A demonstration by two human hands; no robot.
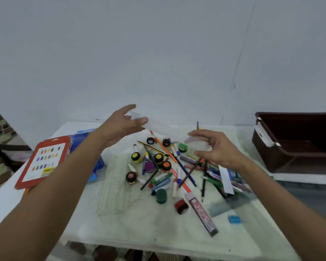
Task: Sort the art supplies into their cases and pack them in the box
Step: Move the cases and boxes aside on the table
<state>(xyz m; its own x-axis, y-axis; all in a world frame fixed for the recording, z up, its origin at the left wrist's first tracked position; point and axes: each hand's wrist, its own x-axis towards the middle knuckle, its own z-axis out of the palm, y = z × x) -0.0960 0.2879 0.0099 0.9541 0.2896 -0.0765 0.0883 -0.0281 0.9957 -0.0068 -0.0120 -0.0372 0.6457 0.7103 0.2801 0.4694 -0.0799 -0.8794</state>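
While both your arms reach forward, your left hand (pixel 120 125) and right hand (pixel 216 147) each pinch an end of a clear case (pixel 164 129), lifted above the supplies (pixel 169 166); the box (pixel 297 140) sits far right.

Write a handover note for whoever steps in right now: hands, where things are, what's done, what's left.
Left hand and right hand hold a clear plastic case between them above the pile, one at each end.
Paint pots, pencils, markers and crayons lie mixed in a pile mid-table.
Red-framed case lies at the table's left edge; blue sharpener near right.
Brown box at far right looks empty.
Done: nothing visibly sorted or packed.
Left: sort everything into cases, then load the box.
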